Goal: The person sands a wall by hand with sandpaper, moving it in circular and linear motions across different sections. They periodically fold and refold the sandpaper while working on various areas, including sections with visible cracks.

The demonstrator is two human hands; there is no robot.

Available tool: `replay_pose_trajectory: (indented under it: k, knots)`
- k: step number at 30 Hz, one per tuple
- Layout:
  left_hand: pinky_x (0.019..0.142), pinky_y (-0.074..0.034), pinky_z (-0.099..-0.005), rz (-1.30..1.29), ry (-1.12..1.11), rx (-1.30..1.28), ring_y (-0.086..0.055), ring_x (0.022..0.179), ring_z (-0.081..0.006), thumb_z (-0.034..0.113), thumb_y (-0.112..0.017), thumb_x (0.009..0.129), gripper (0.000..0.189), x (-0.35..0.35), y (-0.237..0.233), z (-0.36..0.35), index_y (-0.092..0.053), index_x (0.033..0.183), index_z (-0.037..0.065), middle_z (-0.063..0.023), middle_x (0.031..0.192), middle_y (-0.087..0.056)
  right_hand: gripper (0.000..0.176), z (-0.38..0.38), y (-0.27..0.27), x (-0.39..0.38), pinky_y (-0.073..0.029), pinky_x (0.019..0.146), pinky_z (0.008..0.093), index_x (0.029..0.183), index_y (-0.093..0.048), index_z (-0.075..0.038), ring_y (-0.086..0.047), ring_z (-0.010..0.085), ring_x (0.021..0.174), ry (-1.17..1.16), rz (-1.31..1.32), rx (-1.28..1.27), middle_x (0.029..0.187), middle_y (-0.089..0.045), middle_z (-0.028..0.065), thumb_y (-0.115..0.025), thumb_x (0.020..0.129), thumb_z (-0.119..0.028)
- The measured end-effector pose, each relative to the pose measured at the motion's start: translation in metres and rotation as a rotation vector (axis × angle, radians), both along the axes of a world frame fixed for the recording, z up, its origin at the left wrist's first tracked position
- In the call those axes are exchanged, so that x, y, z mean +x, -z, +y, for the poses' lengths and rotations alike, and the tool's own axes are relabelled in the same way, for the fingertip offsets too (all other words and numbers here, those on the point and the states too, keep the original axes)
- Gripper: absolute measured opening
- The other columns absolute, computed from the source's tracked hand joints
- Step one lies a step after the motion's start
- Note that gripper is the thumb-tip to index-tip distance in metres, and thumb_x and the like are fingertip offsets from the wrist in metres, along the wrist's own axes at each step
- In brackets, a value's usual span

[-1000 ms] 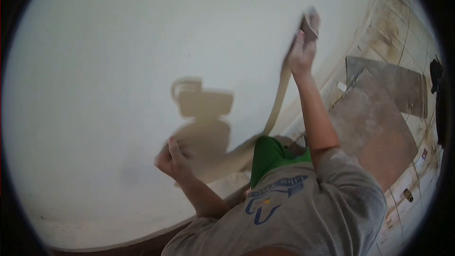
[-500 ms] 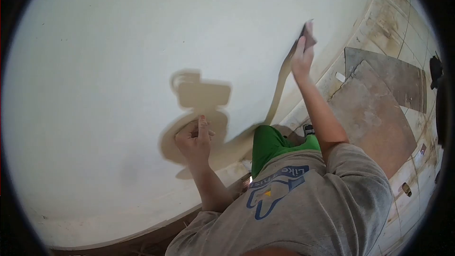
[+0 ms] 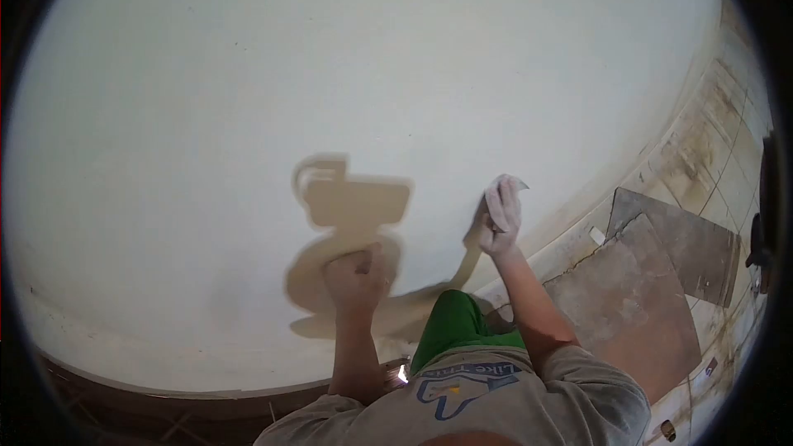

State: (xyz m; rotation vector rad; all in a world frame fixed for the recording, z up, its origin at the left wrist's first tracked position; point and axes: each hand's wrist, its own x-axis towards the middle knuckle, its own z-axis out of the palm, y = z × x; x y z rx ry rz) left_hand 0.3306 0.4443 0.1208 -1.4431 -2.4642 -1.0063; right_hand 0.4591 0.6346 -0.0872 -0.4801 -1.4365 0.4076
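My right hand (image 3: 500, 216) is closed around a thin, dark-edged sheet (image 3: 519, 184), close to the white wall (image 3: 206, 116). The fingers look pale with dust. My left hand (image 3: 357, 277) is bent near the wall, over the shadow (image 3: 355, 202) of my head and body. Its fingers are curled in, and whatever they may hold is hidden.
A cracked brown board (image 3: 628, 306) and a grey board (image 3: 677, 239) lie on the stained tiled floor (image 3: 702, 144) at the right. A small white piece (image 3: 597, 235) is beside them. Dark objects stand at the far right edge. My green-clad knee (image 3: 450, 322) is near the wall.
My right hand has come down and closer to my body with the sheet. My left hand has moved slightly right, its fingers more curled. The view has shifted, so the floor boards appear lower.
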Motion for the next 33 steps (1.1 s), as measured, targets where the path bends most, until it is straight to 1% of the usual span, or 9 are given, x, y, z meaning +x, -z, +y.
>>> replay_pose_trajectory:
  k: [7, 10, 13, 15, 20, 27, 30, 32, 33]
  knots:
    - [0.052, -0.045, -0.0335, 0.008, 0.014, -0.047, -0.054, 0.043, -0.0187, 0.021, -0.069, 0.092, 0.036, 0.002, -0.006, -0.001, -0.067, 0.062, 0.001, -0.0078, 0.05, -0.058, 0.047, 0.054, -0.017, 0.032, -0.02, 0.124, 0.0422, 0.15, -0.039, 0.011, -0.032, 0.0357, 0.151, 0.214, 0.453, -0.571, 0.16, -0.036, 0.0244, -0.037, 0.106, -0.007]
    - [0.053, -0.045, -0.0356, -0.107, 0.008, 0.008, -0.052, 0.043, -0.0209, 0.02, -0.069, 0.09, 0.037, 0.005, -0.002, 0.001, -0.064, 0.058, 0.002, -0.008, 0.049, -0.057, 0.047, 0.058, -0.066, 0.032, -0.022, 0.124, 0.0382, 0.15, -0.037, 0.011, -0.031, 0.0327, 0.151, 0.093, 0.5, -0.506, 0.162, -0.033, 0.0228, -0.036, 0.108, -0.008]
    - [0.055, -0.047, -0.034, -0.064, 0.074, 0.011, -0.058, 0.046, -0.0196, 0.018, -0.069, 0.09, 0.033, -0.005, -0.002, -0.001, -0.066, 0.062, 0.002, -0.0079, 0.052, -0.061, 0.049, 0.03, -0.096, 0.013, -0.019, 0.124, 0.049, 0.149, -0.042, 0.009, -0.025, 0.0386, 0.153, 0.134, 0.261, -0.173, 0.161, -0.034, 0.0246, -0.041, 0.101, -0.001]
    - [0.056, -0.049, -0.0329, -0.098, 0.071, -0.038, -0.062, 0.048, -0.0188, 0.017, -0.069, 0.091, 0.029, -0.001, 0.0, -0.013, -0.069, 0.067, 0.001, -0.0082, 0.054, -0.063, 0.067, 0.006, -0.089, 0.01, -0.027, 0.122, 0.0543, 0.143, -0.055, 0.002, -0.041, 0.0459, 0.144, 0.114, -0.014, 0.055, 0.152, -0.047, 0.028, -0.051, 0.077, -0.002]
    - [0.059, -0.052, -0.032, -0.088, 0.137, -0.119, -0.067, 0.054, -0.0178, 0.018, -0.069, 0.092, 0.022, -0.009, -0.005, -0.021, -0.074, 0.083, -0.001, -0.0098, 0.059, -0.067, 0.063, 0.008, 0.002, 0.02, -0.031, 0.12, 0.0536, 0.144, -0.054, 0.004, -0.043, 0.044, 0.144, 0.087, -0.105, 0.064, 0.153, -0.046, 0.0275, -0.048, 0.082, -0.002]
    - [0.059, -0.053, -0.0298, -0.095, 0.09, -0.148, -0.068, 0.056, -0.0187, 0.013, -0.073, 0.09, 0.014, -0.012, -0.005, -0.014, -0.075, 0.085, 0.0, -0.01, 0.061, -0.068, 0.046, 0.082, -0.01, 0.05, -0.047, 0.102, 0.0405, 0.139, -0.054, 0.01, -0.063, 0.0312, 0.118, 0.169, 1.045, -1.02, 0.135, -0.063, 0.023, -0.047, 0.108, -0.023]
    - [0.058, -0.053, -0.028, -0.183, 0.147, 0.033, -0.068, 0.056, -0.0168, 0.01, -0.074, 0.09, 0.012, -0.015, 0.013, -0.01, -0.075, 0.085, 0.0, -0.009, 0.063, -0.069, 0.045, 0.077, -0.028, 0.055, -0.048, 0.095, 0.0433, 0.139, -0.053, 0.011, -0.064, 0.0295, 0.11, 0.248, 0.693, -0.801, 0.132, -0.065, 0.0218, -0.047, 0.108, -0.022]
    - [0.057, -0.053, -0.0268, 0.015, 0.203, 0.044, -0.068, 0.06, -0.0126, 0.011, -0.072, 0.094, 0.016, -0.024, 0.021, -0.014, -0.075, 0.087, -0.003, -0.0078, 0.066, -0.071, 0.043, 0.031, -0.084, 0.034, -0.045, 0.105, 0.0409, 0.14, -0.053, 0.009, -0.06, 0.0301, 0.124, 0.007, 0.603, -0.78, 0.139, -0.06, 0.0226, -0.046, 0.108, -0.019]
    - [0.058, -0.053, -0.0268, 0.025, 0.211, 0.056, -0.068, 0.061, -0.0124, 0.01, -0.072, 0.094, 0.015, -0.023, 0.02, -0.013, -0.075, 0.087, -0.003, -0.0072, 0.067, -0.071, 0.042, 0.023, -0.085, 0.025, -0.035, 0.114, 0.0421, 0.142, -0.052, 0.006, -0.047, 0.0328, 0.137, 0.058, 0.392, -0.464, 0.147, -0.053, 0.0235, -0.047, 0.104, -0.012]
